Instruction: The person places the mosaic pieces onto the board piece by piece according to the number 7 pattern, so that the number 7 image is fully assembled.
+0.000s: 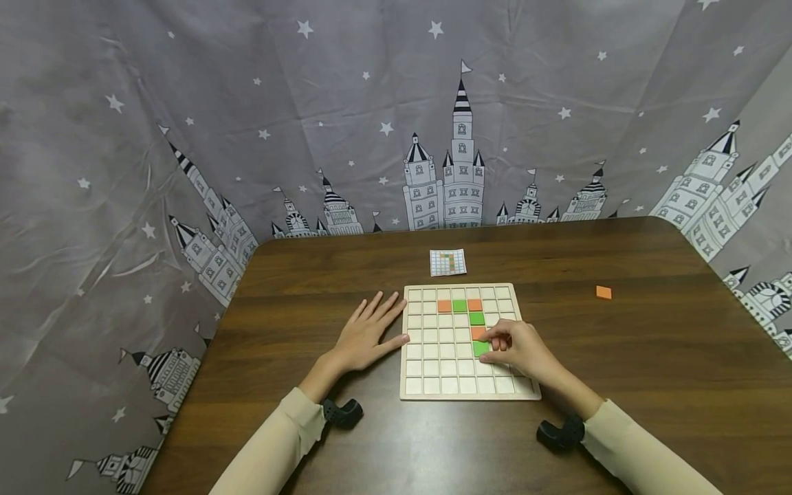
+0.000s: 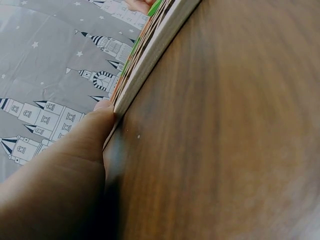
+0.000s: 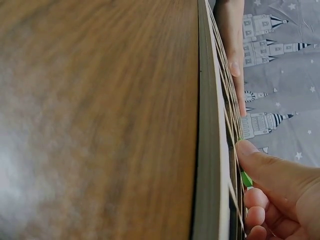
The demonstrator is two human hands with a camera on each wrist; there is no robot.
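Observation:
A light wooden grid board point(image 1: 431, 368) lies on the table. My right hand point(image 1: 518, 348) pinches a green square tile point(image 1: 480, 349) between thumb and fingers, over a cell right of the board's middle. In the right wrist view this green tile point(image 3: 246, 179) shows tilted by the fingers. Just above it sits an orange tile point(image 1: 478, 333), then a green tile point(image 1: 477, 318). Higher up, a row holds an orange tile point(image 1: 444, 306), a green one point(image 1: 459, 305) and another orange one point(image 1: 474, 304). My left hand point(image 1: 364, 338) rests with spread fingers, thumb and fingertips at the board's left edge.
Behind the board lies a small printed card point(image 1: 447, 271) with a coloured grid pattern. A loose orange tile point(image 1: 603, 293) is on the brown wooden table point(image 1: 650, 357) at the right. A grey curtain point(image 1: 346, 124) with castles and stars hangs behind the table.

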